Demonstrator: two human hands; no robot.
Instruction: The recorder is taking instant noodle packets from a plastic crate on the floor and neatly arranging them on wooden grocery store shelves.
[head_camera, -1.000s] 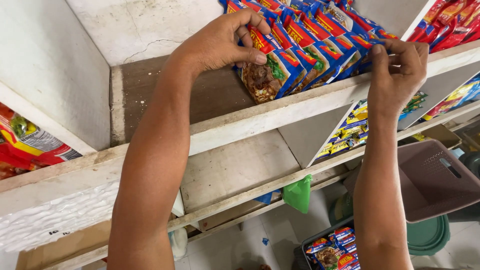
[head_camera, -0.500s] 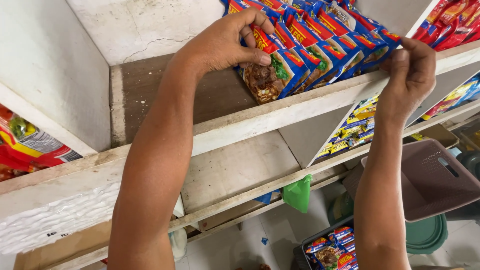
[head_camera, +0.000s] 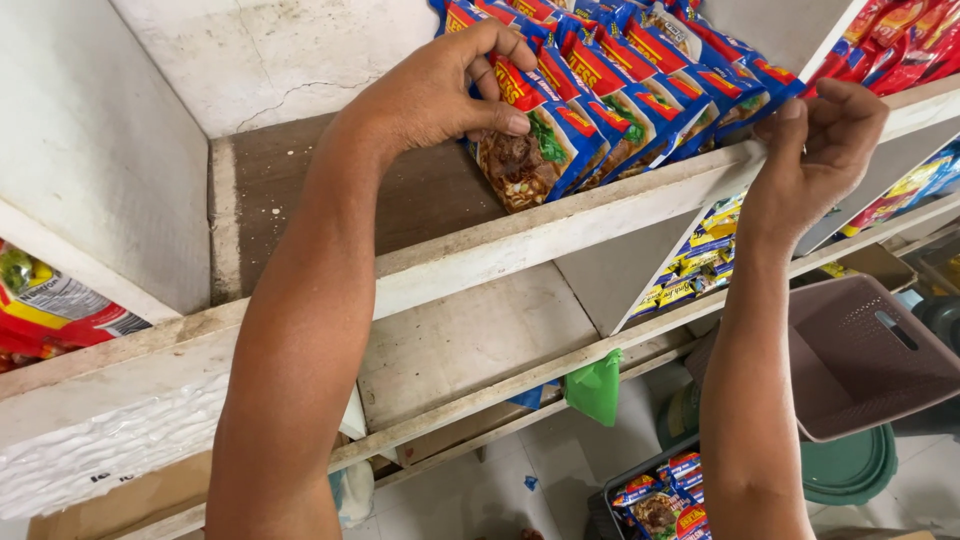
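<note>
A single head-worn view looks steeply down and forward along both forearms at a white wooden shelf (head_camera: 600, 215), very close. The shelf runs diagonally from lower left to upper right; the floor (head_camera: 480, 490) shows at bottom centre.

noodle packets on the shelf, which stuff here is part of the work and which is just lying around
In the work:
left hand gripping the front noodle packet
row of noodle packets
right hand at the white shelf edge

Lying about:
mauve basket
green bag
green basin
</note>
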